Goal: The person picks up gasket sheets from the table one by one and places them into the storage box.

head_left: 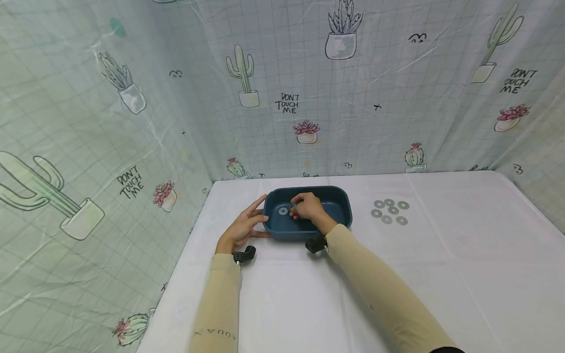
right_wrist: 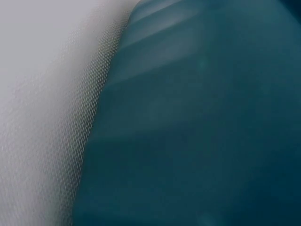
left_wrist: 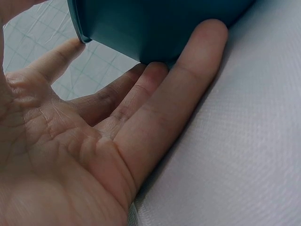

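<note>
Seven flat grey rings lie loosely grouped to the right of the blue tray, on the white cloth. Another ring lies flat inside the tray, toward its left end. Each ring looks light, stiff and thin, likely smooth enough to slip; hardly fragile, it should be taken by its outer edge between thumb and forefinger. The tray seems rigid and light, best steadied at its walls.

The right hand reaches over the tray's near rim, its fingers bent close together within the tray; the tips appear to pinch a further ring, just beside the flat one, though they partly hide it. The left hand stands at the tray's left end, fingers spread and nearly straight, tips touching the outer wall, the thumb at the rim.
</note>
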`<act>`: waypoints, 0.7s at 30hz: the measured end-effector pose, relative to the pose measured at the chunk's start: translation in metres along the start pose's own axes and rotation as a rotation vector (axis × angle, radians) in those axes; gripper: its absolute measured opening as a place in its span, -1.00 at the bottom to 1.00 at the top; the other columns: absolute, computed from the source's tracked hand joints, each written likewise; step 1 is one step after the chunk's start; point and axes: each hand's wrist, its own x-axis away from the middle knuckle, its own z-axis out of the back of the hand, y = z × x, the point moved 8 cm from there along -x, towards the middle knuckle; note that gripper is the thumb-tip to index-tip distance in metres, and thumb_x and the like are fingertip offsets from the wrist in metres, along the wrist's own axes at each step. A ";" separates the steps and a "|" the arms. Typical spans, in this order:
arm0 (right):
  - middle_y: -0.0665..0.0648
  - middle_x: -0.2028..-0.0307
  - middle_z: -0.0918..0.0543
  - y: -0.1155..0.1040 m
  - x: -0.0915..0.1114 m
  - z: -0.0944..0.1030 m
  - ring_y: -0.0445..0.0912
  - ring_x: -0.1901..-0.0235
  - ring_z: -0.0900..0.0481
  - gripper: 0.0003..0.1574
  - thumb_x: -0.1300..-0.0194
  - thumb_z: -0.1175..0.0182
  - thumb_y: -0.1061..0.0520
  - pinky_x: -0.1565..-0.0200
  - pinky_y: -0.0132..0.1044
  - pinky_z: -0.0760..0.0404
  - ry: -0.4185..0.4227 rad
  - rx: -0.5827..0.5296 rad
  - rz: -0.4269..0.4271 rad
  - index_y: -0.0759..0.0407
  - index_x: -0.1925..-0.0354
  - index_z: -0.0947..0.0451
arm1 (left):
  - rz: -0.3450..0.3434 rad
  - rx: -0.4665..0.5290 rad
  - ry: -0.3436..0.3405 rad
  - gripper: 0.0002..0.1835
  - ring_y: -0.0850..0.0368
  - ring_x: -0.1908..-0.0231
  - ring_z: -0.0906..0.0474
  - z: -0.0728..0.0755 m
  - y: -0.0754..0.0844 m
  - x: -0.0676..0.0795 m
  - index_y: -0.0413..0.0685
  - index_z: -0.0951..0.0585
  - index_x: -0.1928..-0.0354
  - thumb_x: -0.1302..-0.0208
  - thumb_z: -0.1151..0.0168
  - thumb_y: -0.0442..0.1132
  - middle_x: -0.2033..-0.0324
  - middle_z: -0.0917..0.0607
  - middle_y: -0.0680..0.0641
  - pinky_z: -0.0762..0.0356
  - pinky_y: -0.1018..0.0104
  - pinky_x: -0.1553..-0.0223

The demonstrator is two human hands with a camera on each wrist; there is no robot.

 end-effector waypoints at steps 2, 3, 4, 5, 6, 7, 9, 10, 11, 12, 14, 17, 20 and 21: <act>0.13 0.39 -0.80 0.000 0.001 -0.001 -0.12 0.48 -0.73 -0.63 -0.36 -0.29 0.27 0.41 -0.34 -0.59 -0.010 0.025 -0.006 0.24 -0.12 -0.63 | -0.001 -0.002 -0.002 -0.21 -0.35 -0.38 -0.38 0.000 0.000 0.000 0.61 -0.18 -0.55 -0.48 -0.15 -0.32 -0.53 -0.18 -0.24 -0.67 -0.28 -0.06; 0.12 0.40 -0.80 0.000 0.001 -0.001 -0.12 0.48 -0.73 -0.64 -0.36 -0.29 0.27 0.41 -0.34 -0.59 -0.014 0.036 -0.008 0.24 -0.12 -0.63 | -0.002 -0.003 0.000 -0.21 -0.34 -0.38 -0.38 0.000 0.000 0.000 0.61 -0.18 -0.55 -0.47 -0.15 -0.32 -0.54 -0.18 -0.24 -0.67 -0.27 -0.06; 0.12 0.40 -0.80 0.001 0.001 -0.001 -0.12 0.48 -0.73 -0.64 -0.36 -0.29 0.27 0.41 -0.34 -0.59 -0.018 0.043 -0.011 0.24 -0.12 -0.63 | -0.002 -0.002 0.003 -0.21 -0.34 -0.37 -0.39 0.001 0.000 0.000 0.61 -0.19 -0.55 -0.47 -0.16 -0.32 -0.53 -0.18 -0.24 -0.68 -0.27 -0.05; 0.12 0.40 -0.80 0.001 0.001 -0.001 -0.12 0.48 -0.73 -0.64 -0.36 -0.29 0.28 0.40 -0.34 -0.60 -0.021 0.048 -0.015 0.25 -0.12 -0.63 | -0.001 -0.001 0.006 -0.21 -0.33 -0.37 -0.39 0.001 -0.001 0.000 0.61 -0.20 -0.55 -0.47 -0.16 -0.33 -0.53 -0.19 -0.23 -0.68 -0.26 -0.05; 0.12 0.40 -0.80 0.002 0.001 -0.002 -0.12 0.48 -0.73 -0.64 -0.36 -0.29 0.27 0.40 -0.34 -0.60 -0.023 0.056 -0.018 0.25 -0.11 -0.62 | 0.000 0.000 0.010 -0.21 -0.32 -0.37 -0.40 0.001 -0.001 0.000 0.62 -0.21 -0.54 -0.47 -0.17 -0.33 -0.53 -0.19 -0.23 -0.68 -0.26 -0.05; 0.12 0.41 -0.80 0.003 0.001 -0.002 -0.13 0.48 -0.72 -0.65 -0.36 -0.29 0.28 0.40 -0.35 -0.60 -0.025 0.064 -0.023 0.25 -0.11 -0.62 | 0.001 0.001 0.013 -0.21 -0.32 -0.37 -0.40 0.002 -0.001 0.000 0.62 -0.22 -0.54 -0.46 -0.17 -0.33 -0.53 -0.20 -0.22 -0.69 -0.26 -0.04; 0.12 0.41 -0.80 0.004 0.000 -0.002 -0.13 0.50 -0.72 -0.66 -0.35 -0.29 0.28 0.41 -0.36 -0.59 -0.025 0.077 -0.029 0.26 -0.09 -0.62 | 0.001 0.002 0.014 -0.21 -0.31 -0.37 -0.40 0.002 -0.001 0.000 0.62 -0.22 -0.53 -0.46 -0.17 -0.33 -0.53 -0.19 -0.22 -0.69 -0.26 -0.04; 0.12 0.42 -0.80 0.004 0.000 -0.002 -0.14 0.51 -0.72 -0.66 -0.35 -0.29 0.29 0.43 -0.36 -0.59 -0.023 0.084 -0.031 0.27 -0.09 -0.62 | 0.002 0.003 0.015 -0.21 -0.32 -0.37 -0.40 0.002 -0.001 0.000 0.63 -0.22 -0.53 -0.46 -0.17 -0.33 -0.53 -0.20 -0.22 -0.69 -0.26 -0.04; 0.12 0.42 -0.80 0.005 0.000 -0.002 -0.15 0.52 -0.71 -0.67 -0.35 -0.29 0.29 0.44 -0.37 -0.58 -0.020 0.091 -0.033 0.27 -0.08 -0.62 | 0.002 0.002 0.013 -0.21 -0.32 -0.37 -0.39 0.002 -0.001 0.000 0.62 -0.22 -0.54 -0.47 -0.16 -0.33 -0.53 -0.19 -0.22 -0.68 -0.26 -0.04; 0.12 0.43 -0.80 0.005 0.000 -0.002 -0.15 0.53 -0.70 -0.68 -0.35 -0.29 0.29 0.45 -0.38 -0.58 -0.017 0.100 -0.033 0.27 -0.06 -0.63 | 0.000 0.001 0.010 -0.21 -0.32 -0.38 -0.38 0.001 -0.001 0.000 0.62 -0.21 -0.54 -0.47 -0.16 -0.33 -0.54 -0.18 -0.23 -0.68 -0.27 -0.05; 0.12 0.43 -0.80 0.005 0.000 -0.002 -0.16 0.55 -0.69 -0.71 -0.35 -0.29 0.29 0.47 -0.38 -0.57 -0.010 0.109 -0.034 0.27 -0.04 -0.63 | -0.002 -0.004 0.005 -0.21 -0.34 -0.40 -0.36 0.001 -0.001 0.000 0.61 -0.19 -0.55 -0.48 -0.15 -0.33 -0.54 -0.17 -0.24 -0.68 -0.27 -0.05; 0.11 0.43 -0.80 0.005 0.001 -0.001 -0.17 0.55 -0.69 -0.74 -0.34 -0.30 0.29 0.48 -0.38 -0.58 0.004 0.122 -0.030 0.26 -0.01 -0.64 | -0.001 -0.004 0.001 -0.21 -0.34 -0.42 -0.33 0.000 -0.001 0.000 0.62 -0.19 -0.55 -0.48 -0.15 -0.32 -0.54 -0.17 -0.24 -0.67 -0.28 -0.05; 0.13 0.40 -0.80 0.004 0.002 0.000 -0.15 0.54 -0.70 -0.74 -0.33 -0.31 0.29 0.48 -0.37 -0.60 0.022 0.132 -0.029 0.25 0.01 -0.65 | -0.002 -0.009 -0.001 -0.21 -0.35 -0.43 -0.32 0.000 -0.001 0.001 0.62 -0.19 -0.55 -0.48 -0.15 -0.32 -0.54 -0.16 -0.24 -0.67 -0.28 -0.05; 0.14 0.38 -0.81 0.004 0.002 0.001 -0.14 0.53 -0.71 -0.74 -0.32 -0.32 0.29 0.48 -0.37 -0.60 0.029 0.136 -0.030 0.25 0.00 -0.66 | -0.002 -0.009 -0.002 -0.21 -0.36 -0.43 -0.32 0.000 -0.001 0.001 0.62 -0.19 -0.55 -0.48 -0.15 -0.32 -0.54 -0.16 -0.24 -0.67 -0.28 -0.06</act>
